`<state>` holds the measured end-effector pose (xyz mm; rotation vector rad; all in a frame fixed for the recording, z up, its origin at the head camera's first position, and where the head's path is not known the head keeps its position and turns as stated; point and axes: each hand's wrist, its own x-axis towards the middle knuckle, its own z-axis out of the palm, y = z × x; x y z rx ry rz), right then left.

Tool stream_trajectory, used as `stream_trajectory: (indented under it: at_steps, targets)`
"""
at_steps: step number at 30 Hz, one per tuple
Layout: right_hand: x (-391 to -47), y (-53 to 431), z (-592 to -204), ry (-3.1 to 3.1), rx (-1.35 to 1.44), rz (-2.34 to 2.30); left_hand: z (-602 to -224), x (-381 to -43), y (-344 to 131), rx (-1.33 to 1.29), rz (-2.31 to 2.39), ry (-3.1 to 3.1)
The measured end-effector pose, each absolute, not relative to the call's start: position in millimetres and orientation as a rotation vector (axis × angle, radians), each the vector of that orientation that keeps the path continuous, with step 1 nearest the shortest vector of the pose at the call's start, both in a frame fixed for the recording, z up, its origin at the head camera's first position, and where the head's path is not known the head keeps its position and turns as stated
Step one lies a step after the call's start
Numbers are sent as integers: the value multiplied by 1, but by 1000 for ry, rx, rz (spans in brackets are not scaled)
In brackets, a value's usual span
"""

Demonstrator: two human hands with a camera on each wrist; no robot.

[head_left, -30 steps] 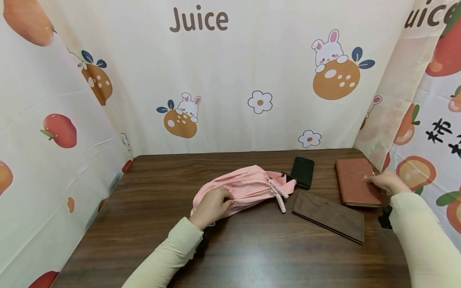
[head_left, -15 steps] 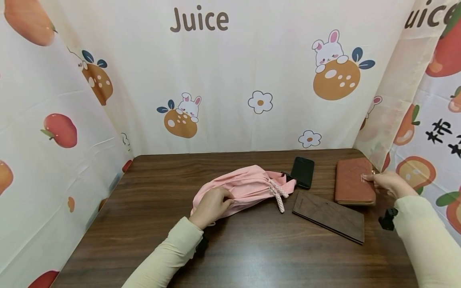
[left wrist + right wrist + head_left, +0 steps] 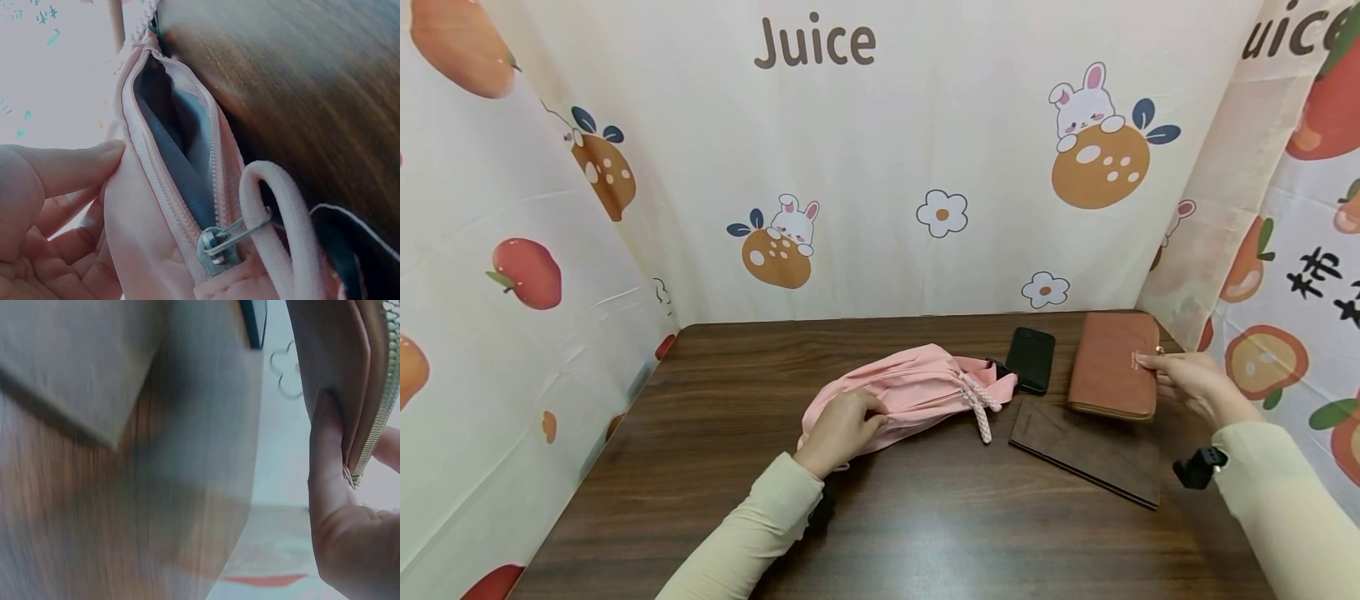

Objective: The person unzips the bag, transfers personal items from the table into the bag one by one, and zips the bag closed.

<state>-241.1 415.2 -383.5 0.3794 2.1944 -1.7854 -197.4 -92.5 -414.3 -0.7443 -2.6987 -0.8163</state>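
A pink waist bag [image 3: 910, 383] lies on the table, its zipped pocket gaping in the left wrist view, with a metal zipper pull [image 3: 219, 247] at the near end. My left hand [image 3: 842, 429] pinches the fabric beside that opening between thumb and fingers. Over at the right, my right hand [image 3: 1198, 379] grips the edge of a reddish-brown zip wallet [image 3: 1112, 367], thumb on one face and fingers on the other. The wallet is raised off the table, gold zipper teeth [image 3: 384, 394] along its edge. Its shadow side hangs near a dark brown long wallet [image 3: 1086, 450].
A black phone [image 3: 1030, 358] lies behind the dark brown wallet, near the bag's strap end. Braided cords [image 3: 979, 408] hang from the bag's right side. Printed curtains [image 3: 865, 167] stand along the back and both sides of the wooden table [image 3: 925, 533].
My right hand has lifted the reddish-brown wallet off the table and carried it left, so it now overhangs the dark brown wallet's far edge. My left hand and the bag stay put.
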Motion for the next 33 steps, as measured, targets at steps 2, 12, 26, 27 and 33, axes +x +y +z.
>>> stream_trajectory:
  at_steps: [2,12,26,27,33]
  targets:
    - [-238,408,-383,2171,341,-1824,-414,-197,-93,-743,-818,-2698]
    - [-220,374,-372,2059,167,-2032,-416,-197,-92,-727,-815,-2703]
    - [-198,321,-377,1918,79,-2128,-412,-196,-91,-709,-810,-2700]
    - [-196,317,-378,1913,78,-2125,-412,-195,-91,-707,-810,-2701]
    - [-187,293,-383,1888,65,-2114,-412,-195,-90,-695,-805,-2701]
